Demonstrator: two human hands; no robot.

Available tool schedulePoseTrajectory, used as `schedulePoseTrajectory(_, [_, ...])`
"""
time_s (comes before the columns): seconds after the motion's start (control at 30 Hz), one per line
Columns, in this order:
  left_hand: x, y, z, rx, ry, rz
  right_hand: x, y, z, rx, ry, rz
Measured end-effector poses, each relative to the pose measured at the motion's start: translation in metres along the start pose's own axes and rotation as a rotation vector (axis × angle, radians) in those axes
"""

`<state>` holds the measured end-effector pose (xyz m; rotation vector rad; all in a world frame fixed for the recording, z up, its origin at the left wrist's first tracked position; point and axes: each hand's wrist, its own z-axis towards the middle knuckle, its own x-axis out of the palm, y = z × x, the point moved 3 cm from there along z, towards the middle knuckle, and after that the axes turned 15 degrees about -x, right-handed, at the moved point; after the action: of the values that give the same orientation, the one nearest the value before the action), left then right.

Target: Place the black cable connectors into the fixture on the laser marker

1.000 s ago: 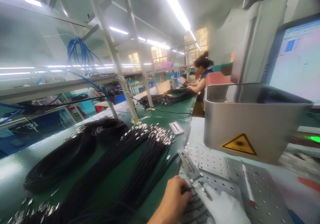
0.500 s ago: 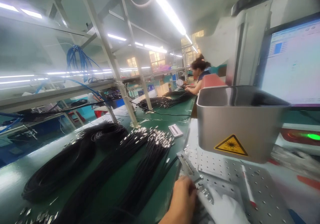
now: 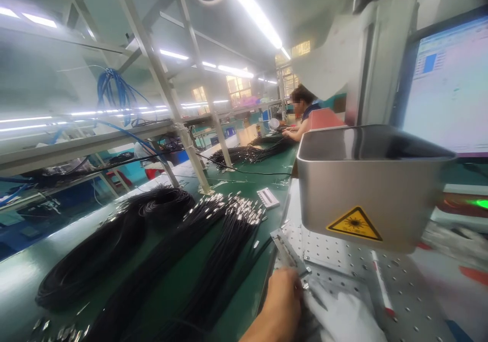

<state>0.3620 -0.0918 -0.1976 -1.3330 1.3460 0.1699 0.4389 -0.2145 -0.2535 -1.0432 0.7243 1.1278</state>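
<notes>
your left hand (image 3: 280,306) is bare and your right hand (image 3: 343,319) wears a white glove; both sit at the bottom edge, fingers curled together over a small metal connector (image 3: 307,284) on the perforated plate (image 3: 396,286). the fingers look pinched on it, though blur and the frame edge hide how firmly, so i cannot tell which hand truly holds it. you seem to be seating that piece against the metal guide bar (image 3: 285,250) just ahead of your fingers; the next move calls for a small, steady nudge, keeping the piece flat on the plate. to the right of your fingers lies one red-tipped pen (image 3: 380,286). left of your fingers on the green worktop (image 3: 23,271) run two long bundles of black cables (image 3: 229,235) with metal ends, and one coiled heap (image 3: 114,240) further left. beyond your fingers stands one steel laser hood (image 3: 366,184) with one yellow warning sticker (image 3: 354,224), one screen (image 3: 450,83) behind it. far off, one other person (image 3: 303,113) works.
</notes>
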Motion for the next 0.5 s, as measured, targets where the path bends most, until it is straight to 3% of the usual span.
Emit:
schedulePoseTrajectory(0.17, [-0.012,-0.001,0.003,-0.018,0.097,-0.106,-0.012,-0.003,0.003,-0.054,0.013,0.029])
schedulePoseTrajectory(0.27, [-0.018,0.001,0.002,0.017,0.083,-0.062,-0.008,-0.006,0.002,-0.059,0.039,0.053])
schedulePoseTrajectory(0.5, [-0.006,0.020,0.003,0.043,0.061,-0.022,-0.018,-0.009,0.008,-0.104,0.081,0.209])
